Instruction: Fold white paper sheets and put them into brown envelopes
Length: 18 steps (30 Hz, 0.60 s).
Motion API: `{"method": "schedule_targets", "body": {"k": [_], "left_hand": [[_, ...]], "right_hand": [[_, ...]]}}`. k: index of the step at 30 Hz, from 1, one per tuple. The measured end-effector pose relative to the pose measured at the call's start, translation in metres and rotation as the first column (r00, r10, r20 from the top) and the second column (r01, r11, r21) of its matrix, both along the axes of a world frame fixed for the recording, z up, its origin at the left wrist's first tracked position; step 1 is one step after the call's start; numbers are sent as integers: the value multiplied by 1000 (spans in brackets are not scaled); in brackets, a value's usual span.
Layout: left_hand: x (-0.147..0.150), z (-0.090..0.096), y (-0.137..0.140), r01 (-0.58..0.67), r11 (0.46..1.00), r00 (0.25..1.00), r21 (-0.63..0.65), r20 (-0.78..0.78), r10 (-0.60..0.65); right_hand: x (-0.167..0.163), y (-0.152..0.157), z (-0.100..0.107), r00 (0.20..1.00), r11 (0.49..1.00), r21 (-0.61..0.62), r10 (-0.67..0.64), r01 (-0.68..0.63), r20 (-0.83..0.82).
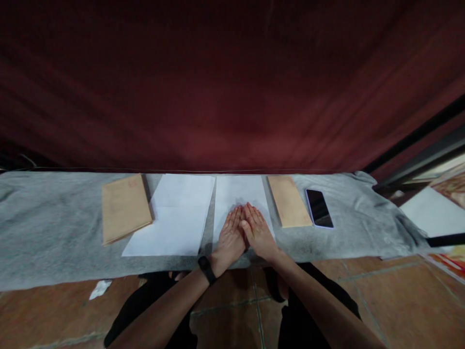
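Note:
My left hand (231, 237), with a black band on its wrist, lies with fingers stretched out on a sheet of white paper (238, 189). Beside it and touching it, my right hand (259, 233) rests on the same sheet, fingers also straight and its thumb against the left hand. Neither hand shows anything in its grasp; what is beneath the palms is hidden. More white paper (174, 208) lies to the left, partly under a stack of brown paper or envelopes (125, 208). A flat tan rectangular block or packet (289, 202) is right of my hands.
A phone with a light purple edge (320, 209) lies at the right on the grey cloth (358, 218) covering the narrow surface. A dark red curtain (232, 97) hangs behind. White scrap (100, 289) lies on the tiled floor; dark bars and printed sheets stand at far right.

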<state>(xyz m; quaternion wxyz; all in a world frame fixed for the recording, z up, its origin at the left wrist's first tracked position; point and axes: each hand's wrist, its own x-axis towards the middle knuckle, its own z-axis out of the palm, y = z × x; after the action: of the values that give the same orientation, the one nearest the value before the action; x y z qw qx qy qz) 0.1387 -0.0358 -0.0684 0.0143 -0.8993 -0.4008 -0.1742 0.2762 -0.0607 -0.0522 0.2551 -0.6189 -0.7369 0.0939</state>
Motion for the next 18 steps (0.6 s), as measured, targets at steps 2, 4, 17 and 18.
{"method": "schedule_targets", "body": {"k": [2, 4, 17, 18], "left_hand": [[5, -7, 2, 28, 999, 1000, 15, -14, -28], [7, -9, 4, 25, 1000, 999, 5, -33, -25], [-12, -1, 19, -167, 982, 986, -90, -7, 167], [-13, -1, 19, -178, 980, 984, -93, -11, 177]], "right_hand": [[-7, 3, -5, 1000, 1000, -11, 13, -13, -9], [-10, 4, -10, 1000, 1000, -15, 6, -6, 16], [21, -6, -26, 948, 987, 116, -143, 114, 285], [23, -7, -26, 946, 985, 120, -151, 121, 288]]}}
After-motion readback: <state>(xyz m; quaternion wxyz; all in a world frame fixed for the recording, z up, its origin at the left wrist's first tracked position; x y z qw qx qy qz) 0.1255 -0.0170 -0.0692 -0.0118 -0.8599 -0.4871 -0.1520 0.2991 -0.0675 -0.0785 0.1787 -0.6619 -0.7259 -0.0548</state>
